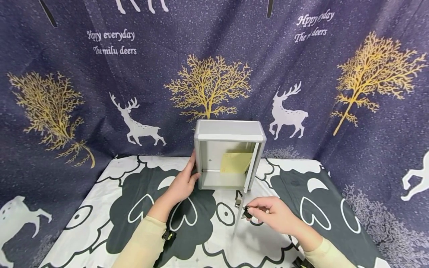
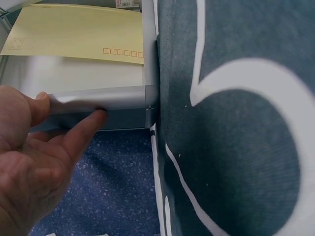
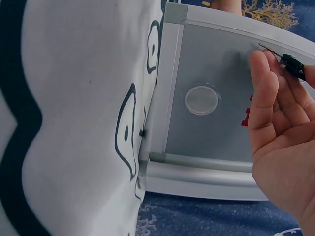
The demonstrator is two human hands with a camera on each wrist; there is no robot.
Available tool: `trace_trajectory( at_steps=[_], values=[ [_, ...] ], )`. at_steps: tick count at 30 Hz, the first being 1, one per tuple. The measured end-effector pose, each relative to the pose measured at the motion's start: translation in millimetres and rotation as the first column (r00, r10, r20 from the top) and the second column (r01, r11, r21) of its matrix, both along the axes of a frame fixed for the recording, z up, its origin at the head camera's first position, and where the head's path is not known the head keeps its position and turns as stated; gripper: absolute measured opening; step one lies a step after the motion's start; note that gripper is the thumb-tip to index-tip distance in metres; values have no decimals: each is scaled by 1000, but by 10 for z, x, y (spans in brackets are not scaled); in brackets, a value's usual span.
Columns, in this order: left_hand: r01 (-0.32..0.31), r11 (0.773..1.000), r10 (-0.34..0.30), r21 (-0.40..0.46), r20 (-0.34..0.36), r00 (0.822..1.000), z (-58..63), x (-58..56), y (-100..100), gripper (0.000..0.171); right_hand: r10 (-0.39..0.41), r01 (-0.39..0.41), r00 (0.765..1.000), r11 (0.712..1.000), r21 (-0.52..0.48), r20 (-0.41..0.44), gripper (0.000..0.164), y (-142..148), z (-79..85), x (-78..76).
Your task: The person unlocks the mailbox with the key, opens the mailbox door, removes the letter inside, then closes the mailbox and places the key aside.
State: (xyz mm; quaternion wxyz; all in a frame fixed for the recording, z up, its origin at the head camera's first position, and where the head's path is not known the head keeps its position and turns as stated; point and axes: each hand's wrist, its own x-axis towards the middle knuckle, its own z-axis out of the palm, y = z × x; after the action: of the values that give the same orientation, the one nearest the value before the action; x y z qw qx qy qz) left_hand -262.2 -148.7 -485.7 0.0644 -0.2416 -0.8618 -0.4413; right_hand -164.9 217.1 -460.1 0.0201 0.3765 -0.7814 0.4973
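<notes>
A silver metal letter box (image 1: pixel 229 130) stands upright with its hinged door (image 1: pixel 247 182) swung out toward me, nearly edge-on in the head view. My left hand (image 1: pixel 181 186) grips the box's left side wall, thumb at the front rim and fingers along the outside. Inside leans a yellow envelope (image 2: pixel 74 32) with a row of small red squares. On the right of the door, my right hand (image 1: pixel 273 214) pinches a black-headed key (image 3: pixel 293 66), its thin metal part close to the door's outer face. That face has a round clear disc (image 3: pixel 201 100) and red marks partly hidden by the fingers.
The box rests on a cloth (image 1: pixel 134 230) with a black-and-white cartoon sheep print. Right behind it hangs a dark blue curtain (image 1: pixel 234 37) with deer and golden trees. A small dark item (image 1: pixel 238 199) lies on the cloth below the box, beside the door.
</notes>
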Motion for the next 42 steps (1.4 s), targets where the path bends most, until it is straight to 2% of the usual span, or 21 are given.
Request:
trace_trajectory(
  at_steps=[13, 26, 37, 42],
  values=[
    [-1, 1000, 1, 3, 17, 1000, 21, 10, 1, 92, 51, -52, 998, 998, -27, -21, 26, 175, -10, -52],
    [-1, 1000, 1, -5, 17, 1000, 23, 17, -6, 92, 78, -79, 997, 996, 42, 7, 37, 362, 25, -95],
    [-10, 1000, 10, -4, 34, 999, 30, 22, 2, 92, 160, -159, 986, 987, -11, 48, 39, 529, 9, -148],
    [-9, 1000, 9, 6, 46, 999, 38, 24, 12, 92, 170, -169, 982, 985, -16, 82, 42, 590, -13, -172]
  ],
)
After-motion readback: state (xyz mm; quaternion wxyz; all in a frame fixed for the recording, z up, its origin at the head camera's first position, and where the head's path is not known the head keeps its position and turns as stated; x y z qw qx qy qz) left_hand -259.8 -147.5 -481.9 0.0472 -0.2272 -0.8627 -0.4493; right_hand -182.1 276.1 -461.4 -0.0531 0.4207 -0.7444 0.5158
